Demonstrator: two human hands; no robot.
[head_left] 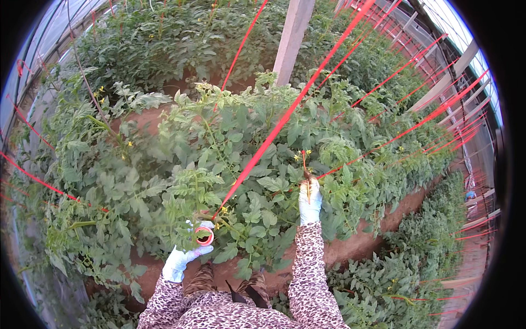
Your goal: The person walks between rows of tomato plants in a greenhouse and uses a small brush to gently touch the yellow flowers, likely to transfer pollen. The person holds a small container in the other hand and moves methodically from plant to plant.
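My left hand [177,262], in a pale blue glove, grips a small round container [211,240] with a red rim and a dark inside. It sits low among the leaves, beside a tomato stem with a yellow flower [224,210]. In my gloved right hand [310,201] is a thin stick-like tool [304,161] with a red tip; whether it ends in a brush is too small to tell. The tip points away from me, close to yellow tomato flowers [296,157]. Brownish stains mark that glove's fingers.
Red twine [271,135] runs taut and slanting between my hands, with more strands on the right. Tomato plants [152,193] crowd the row before me. A pale post [292,41] rises behind them. Bare soil [345,246] shows along the row; plastic sheeting [45,33] curves at the left.
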